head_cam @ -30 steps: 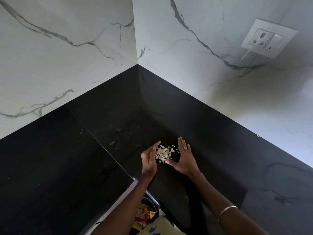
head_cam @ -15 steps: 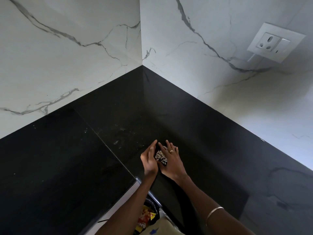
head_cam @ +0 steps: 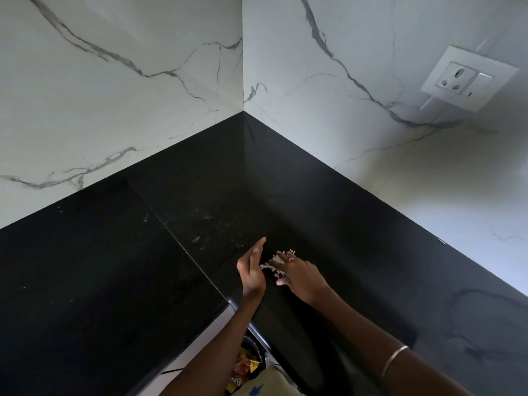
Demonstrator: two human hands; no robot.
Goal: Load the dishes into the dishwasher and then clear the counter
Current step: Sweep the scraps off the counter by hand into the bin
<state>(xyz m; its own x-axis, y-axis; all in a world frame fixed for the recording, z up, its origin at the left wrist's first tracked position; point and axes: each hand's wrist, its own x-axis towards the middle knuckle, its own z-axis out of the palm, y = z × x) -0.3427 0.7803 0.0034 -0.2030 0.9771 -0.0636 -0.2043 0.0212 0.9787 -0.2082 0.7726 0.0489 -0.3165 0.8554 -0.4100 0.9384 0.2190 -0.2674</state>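
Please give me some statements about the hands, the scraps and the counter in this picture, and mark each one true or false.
1. The pale scraps lie between the left hand and the right hand. True.
2. The counter is white. False: it is black; the walls are white marble.
3. The right hand wears a ring. True.
4. The wall socket has a plug in it. False: it holds no plug.

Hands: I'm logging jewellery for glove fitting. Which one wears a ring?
The right hand, lying over the pale scraps on the black counter, shows a ring and a wrist bangle. The left hand shows neither.
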